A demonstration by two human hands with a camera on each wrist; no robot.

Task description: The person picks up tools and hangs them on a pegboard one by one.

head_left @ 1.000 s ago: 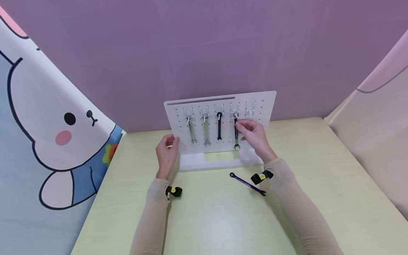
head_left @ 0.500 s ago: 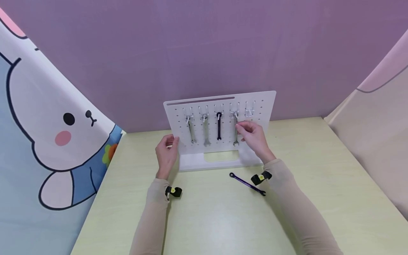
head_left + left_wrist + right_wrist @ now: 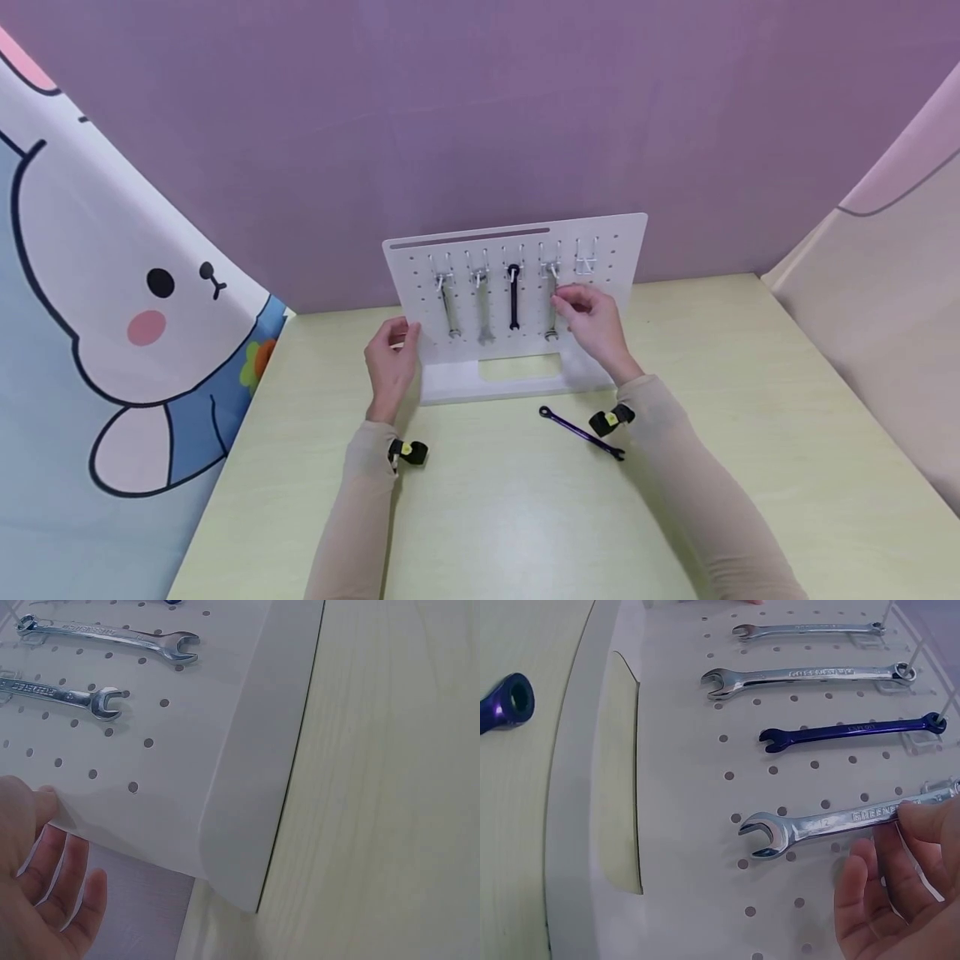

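My left hand (image 3: 392,362) holds the left edge of a white pegboard (image 3: 532,346), thumb on the front face and fingers behind. With thumb and fingertips, my right hand (image 3: 597,329) pinches the shank of a silver combination wrench (image 3: 817,825), whose ring end is at the fourth hook from the left. Its open end points down. To its left hang a dark purple wrench (image 3: 847,732) and two more silver wrenches, a larger one (image 3: 802,676) and a slimmer one (image 3: 810,630). Another purple wrench (image 3: 581,433) lies on the table in front of the board.
A further hook (image 3: 586,265) sits at the board's right end. The board's base (image 3: 450,383) stands on the pale wooden table (image 3: 495,517). A purple curtain (image 3: 480,117) rises close behind, and a cloth with a cartoon figure (image 3: 135,250) hangs at the left.
The pinched wrench has turned and settled lower against the board, from its dark side edge to its silver face. The right hand barely shifts; the left hand stays on the board's edge.
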